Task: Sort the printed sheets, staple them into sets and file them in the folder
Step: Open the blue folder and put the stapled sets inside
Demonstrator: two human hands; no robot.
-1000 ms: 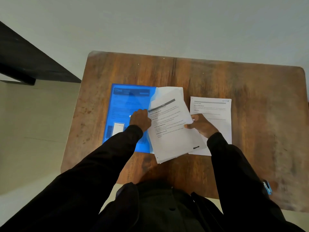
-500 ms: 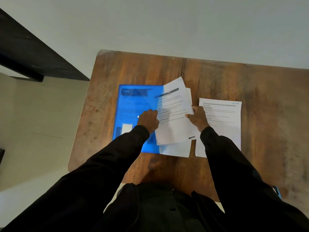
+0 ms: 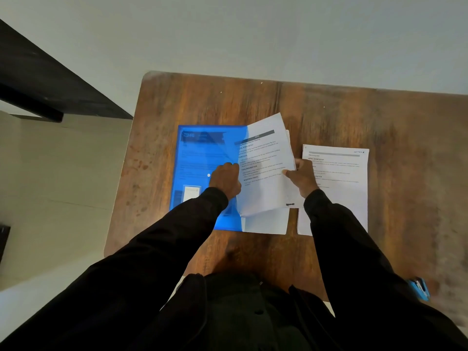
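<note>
A translucent blue folder point(image 3: 200, 158) lies on the wooden table point(image 3: 329, 110), with printed pages showing through its cover. A stapled set of printed sheets point(image 3: 263, 171) sits tilted, its left edge under the folder's cover. My left hand point(image 3: 225, 179) grips the cover's right edge, next to the set. My right hand point(image 3: 301, 177) pinches the set's right edge between thumb and fingers. More white paper point(image 3: 268, 224) pokes out below the set. Another printed set point(image 3: 339, 178) lies flat to the right.
A blue stapler point(image 3: 419, 288) rests near the table's front right, beside my right sleeve. A dark shelf or bench point(image 3: 43, 79) juts in at the left, off the table. Pale floor surrounds the table.
The stapled set has slid left and farther back, going deeper under the blue cover. Both hands moved with it. The head camera shifted, bringing the stapler into view.
</note>
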